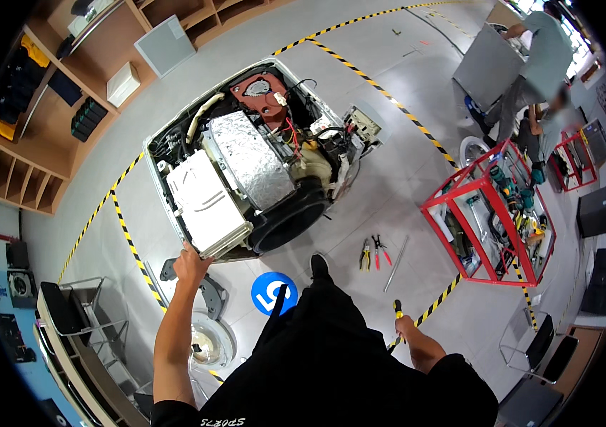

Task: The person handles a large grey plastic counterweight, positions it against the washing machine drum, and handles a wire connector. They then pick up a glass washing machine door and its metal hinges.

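My left grip [190,267] touches the opened appliance [207,199] ahead of it; I cannot tell whether it clamps. I have the right grip [405,329] closed around a yellow-black tool [398,308]. Between both, a blue floor disc [272,292] bears white print.

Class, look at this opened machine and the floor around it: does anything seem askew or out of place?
Yes. The electronics panel juts out at a slant beyond the right side of the machine, as if unmounted. Yellow-handled pliers, a red-handled tool and a metal rod lie loose on the floor.
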The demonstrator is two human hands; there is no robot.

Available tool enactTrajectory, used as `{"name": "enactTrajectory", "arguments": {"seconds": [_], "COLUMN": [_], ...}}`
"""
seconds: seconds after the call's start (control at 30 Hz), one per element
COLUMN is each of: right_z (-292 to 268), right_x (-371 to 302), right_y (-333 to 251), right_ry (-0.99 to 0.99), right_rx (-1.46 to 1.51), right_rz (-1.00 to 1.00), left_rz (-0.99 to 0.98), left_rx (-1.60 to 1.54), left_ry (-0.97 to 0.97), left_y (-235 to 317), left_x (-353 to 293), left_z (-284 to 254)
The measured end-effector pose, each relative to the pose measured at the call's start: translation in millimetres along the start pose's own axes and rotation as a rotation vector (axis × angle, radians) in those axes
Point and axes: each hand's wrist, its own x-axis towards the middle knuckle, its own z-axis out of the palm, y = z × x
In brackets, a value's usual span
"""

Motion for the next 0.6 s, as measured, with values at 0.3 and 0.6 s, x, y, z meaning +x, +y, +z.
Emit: {"name": "enactTrajectory", "arguments": {"seconds": [0.3,0.6], "right_z": [35.2,17.8], "right_x": [-73.1,-117.2], "right_y": [44.7,116.7], "right_ry": [-0.221,-0.228], "right_rx": [0.123,0.363], "right_rz": [-0.062,-0.091], "left_rz": [0.086,-0.252], "left_rx": [-0.124,-1.405], "left_ry": [0.062,0.115], "left_y": [-11.9,-86.9], "left_x": [7.0,-12.7], "left_z": [5.1,131.3]}}
